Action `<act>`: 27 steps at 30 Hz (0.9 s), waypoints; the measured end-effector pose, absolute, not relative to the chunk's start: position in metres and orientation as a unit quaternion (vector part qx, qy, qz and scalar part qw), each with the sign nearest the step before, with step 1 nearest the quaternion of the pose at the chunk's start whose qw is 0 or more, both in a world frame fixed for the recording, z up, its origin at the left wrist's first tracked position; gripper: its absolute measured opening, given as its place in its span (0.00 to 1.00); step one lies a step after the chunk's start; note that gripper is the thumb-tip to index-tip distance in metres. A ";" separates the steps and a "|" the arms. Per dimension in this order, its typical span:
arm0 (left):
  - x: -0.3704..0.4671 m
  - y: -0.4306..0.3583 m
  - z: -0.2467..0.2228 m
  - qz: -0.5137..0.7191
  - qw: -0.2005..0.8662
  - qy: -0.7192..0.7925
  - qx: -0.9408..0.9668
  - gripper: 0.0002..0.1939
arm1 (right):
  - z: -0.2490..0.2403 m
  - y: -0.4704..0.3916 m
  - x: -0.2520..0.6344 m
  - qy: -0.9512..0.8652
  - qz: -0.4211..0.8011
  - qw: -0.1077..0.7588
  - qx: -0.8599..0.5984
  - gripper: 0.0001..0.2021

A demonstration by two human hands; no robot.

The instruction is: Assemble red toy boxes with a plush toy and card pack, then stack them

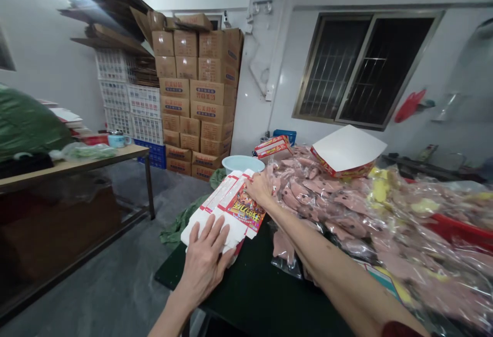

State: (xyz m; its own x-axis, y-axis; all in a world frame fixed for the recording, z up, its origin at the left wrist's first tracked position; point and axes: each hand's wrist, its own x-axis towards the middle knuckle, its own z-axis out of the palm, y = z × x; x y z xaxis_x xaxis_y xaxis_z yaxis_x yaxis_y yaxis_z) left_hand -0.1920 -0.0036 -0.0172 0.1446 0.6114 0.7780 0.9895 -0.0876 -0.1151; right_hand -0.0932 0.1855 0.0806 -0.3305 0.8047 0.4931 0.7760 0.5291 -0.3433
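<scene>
A stack of flat printed cartons [231, 206], white with red and yellow artwork, lies at the left corner of a dark green table [254, 285]. My left hand [206, 257] rests flat on the near end of the stack, fingers spread. At the far edge of the top carton my right hand [259, 187] has its fingers curled on the card. Right beside that hand begins a big heap of clear bags with pink items [339, 198] and some yellow ones [379, 188].
Two assembled cartons [346, 154] [272, 147] sit on the heap near a pale blue basin [242, 162]. Stacked brown boxes [196, 95] and white crates [129, 100] fill the back wall. A wooden bench [77, 165] stands left; a barred window [362, 67] lies behind.
</scene>
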 end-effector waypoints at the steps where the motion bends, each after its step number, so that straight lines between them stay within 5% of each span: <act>1: -0.193 -0.004 -0.017 -0.296 0.330 -0.582 -0.682 0.18 | 0.088 0.185 -0.088 -0.811 0.024 0.322 -0.487 0.17; 5: -0.189 -0.014 0.004 -0.362 0.323 -0.561 -0.670 0.16 | 0.124 0.171 -0.054 -0.806 0.041 0.355 -0.472 0.14; 13: -0.107 -0.020 0.042 -0.448 0.282 -0.585 -0.614 0.31 | 0.132 0.078 0.034 -0.840 0.119 0.443 -0.290 0.10; 18: -0.049 -0.008 0.007 -0.565 0.038 -0.527 -0.634 0.31 | 0.107 0.035 0.071 -0.815 0.229 0.474 -0.242 0.09; 23: -0.016 -0.013 0.002 -0.580 -0.330 -0.453 -0.591 0.15 | 0.094 0.037 0.100 -0.823 0.233 0.470 -0.219 0.09; 27: -0.013 -0.005 0.009 -0.629 -0.477 -0.430 -0.438 0.16 | 0.086 0.043 0.115 -0.828 0.077 0.511 -0.215 0.07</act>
State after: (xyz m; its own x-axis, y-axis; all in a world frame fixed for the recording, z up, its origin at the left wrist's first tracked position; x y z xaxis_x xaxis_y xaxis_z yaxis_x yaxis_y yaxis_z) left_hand -0.0126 -0.0053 0.0086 -0.1607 0.9769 0.1409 -0.2234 -0.1751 0.9589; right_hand 0.1150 0.0431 0.0861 -0.3845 0.4353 0.8140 0.2778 0.8955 -0.3477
